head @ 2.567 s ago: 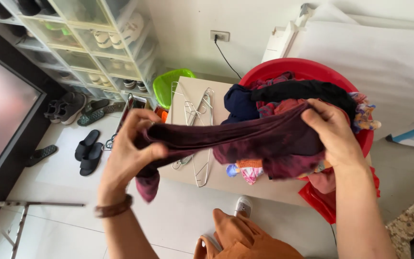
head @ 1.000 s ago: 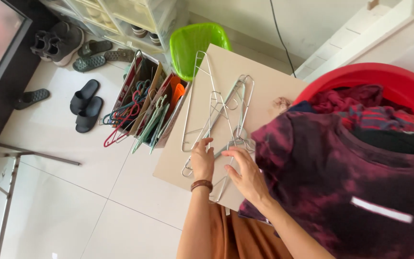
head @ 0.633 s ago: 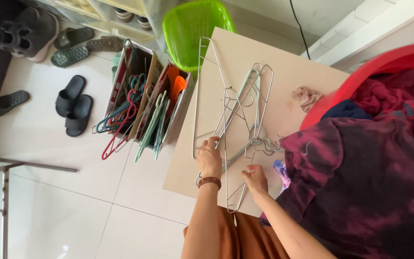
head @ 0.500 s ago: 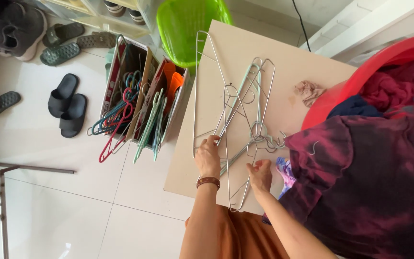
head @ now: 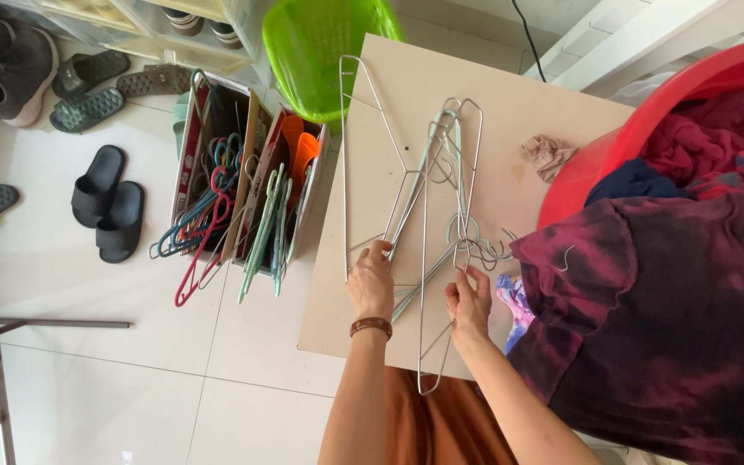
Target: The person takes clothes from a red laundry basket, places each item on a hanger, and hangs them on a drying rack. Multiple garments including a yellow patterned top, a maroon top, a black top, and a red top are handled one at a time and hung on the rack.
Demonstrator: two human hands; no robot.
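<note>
We see the left hand pinching the tangled wire hangers on the beige board; the right hand, at three o'clock, seemingly grips one wire near the board's front edge.

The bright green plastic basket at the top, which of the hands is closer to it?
Left. The left hand lies on the wire hangers below the bright green plastic basket; the right hand is lower and further right.

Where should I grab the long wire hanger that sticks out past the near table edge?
Grip the wire hanger at its corner overhanging the table edge, coming from the near side. That end hangs free of the tangled hooks, where the right hand already pinches it; the left hand pins the others.
</note>
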